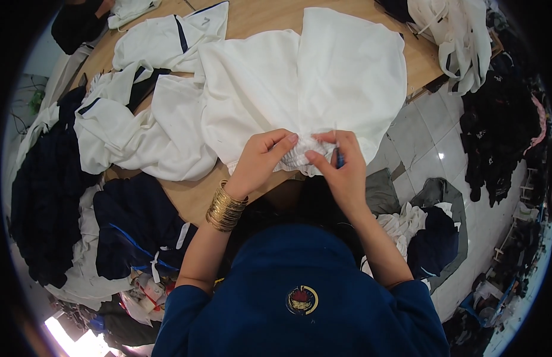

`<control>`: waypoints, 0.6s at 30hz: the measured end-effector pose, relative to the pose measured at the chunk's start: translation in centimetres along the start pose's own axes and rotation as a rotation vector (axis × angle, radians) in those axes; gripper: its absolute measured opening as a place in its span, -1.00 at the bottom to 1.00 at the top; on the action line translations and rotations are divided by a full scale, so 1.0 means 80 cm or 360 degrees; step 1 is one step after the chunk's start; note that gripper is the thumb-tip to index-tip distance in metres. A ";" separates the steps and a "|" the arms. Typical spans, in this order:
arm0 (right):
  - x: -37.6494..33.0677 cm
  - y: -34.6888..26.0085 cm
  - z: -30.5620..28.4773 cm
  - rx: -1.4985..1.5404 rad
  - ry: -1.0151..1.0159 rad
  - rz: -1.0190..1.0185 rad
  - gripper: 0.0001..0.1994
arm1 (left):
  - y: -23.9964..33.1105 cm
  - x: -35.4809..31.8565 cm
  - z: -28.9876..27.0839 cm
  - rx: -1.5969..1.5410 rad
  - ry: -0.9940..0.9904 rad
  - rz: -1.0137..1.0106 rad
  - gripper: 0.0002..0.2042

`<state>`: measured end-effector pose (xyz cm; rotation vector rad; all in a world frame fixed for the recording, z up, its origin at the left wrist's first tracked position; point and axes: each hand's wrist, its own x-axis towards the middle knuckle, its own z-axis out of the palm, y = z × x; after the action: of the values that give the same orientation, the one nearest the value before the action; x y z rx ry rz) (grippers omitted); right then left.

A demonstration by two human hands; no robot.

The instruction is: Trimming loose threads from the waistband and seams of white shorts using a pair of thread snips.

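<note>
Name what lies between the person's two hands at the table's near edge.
In the head view, the gathered waistband of the white garment bunches between the left hand and right hand.

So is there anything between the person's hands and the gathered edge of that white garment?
Nothing visible. The left hand and right hand both pinch the gathered edge of the white garment directly. The right hand also holds a small blue tool, which lies beside the fabric and does not block the grip.
</note>
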<state>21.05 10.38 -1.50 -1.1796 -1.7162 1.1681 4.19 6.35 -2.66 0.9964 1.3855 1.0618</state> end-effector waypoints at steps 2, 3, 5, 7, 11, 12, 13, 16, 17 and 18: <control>0.001 0.015 0.000 -0.0142 0.0016 -0.0188 -0.86 | 0.002 -0.001 -0.002 0.0170 -0.0051 -0.0055 -0.77; 0.003 0.019 -0.001 -0.0285 0.0033 -0.0375 -0.86 | 0.002 -0.001 -0.001 0.0170 -0.0051 -0.0054 -0.77; 0.008 0.012 -0.005 -0.0277 0.0044 -0.0242 -0.85 | -0.001 -0.001 -0.001 0.0107 -0.0046 -0.0025 -0.78; 0.014 0.011 -0.009 0.0060 -0.0100 0.0201 -0.85 | 0.004 -0.002 -0.001 0.0074 -0.0069 0.0004 -0.80; 0.018 -0.001 -0.021 0.0510 -0.0291 0.0495 -0.83 | 0.016 -0.004 -0.001 0.0029 -0.0121 0.0050 -0.83; 0.019 0.000 -0.030 0.0526 -0.0586 0.0318 -0.83 | 0.016 -0.005 -0.001 0.0029 -0.0119 0.0050 -0.83; 0.019 0.002 -0.039 0.0535 -0.0874 0.0139 -0.83 | 0.015 -0.005 0.000 -0.0016 -0.0108 0.0050 -0.83; 0.032 -0.034 -0.073 0.0193 -0.1701 0.0331 -0.84 | 0.010 -0.008 -0.003 -0.0093 -0.0080 0.0037 -0.83; 0.028 -0.033 -0.072 0.0193 -0.1698 0.0333 -0.84 | 0.009 -0.008 -0.003 -0.0124 -0.0081 0.0031 -0.82; 0.022 -0.030 -0.067 0.0134 -0.1225 0.0295 -0.84 | 0.010 -0.009 -0.003 -0.0124 -0.0084 0.0031 -0.82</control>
<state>24.70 13.08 2.57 -0.8990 -2.0921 1.9655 4.01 5.85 -1.73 0.9763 1.2845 1.0881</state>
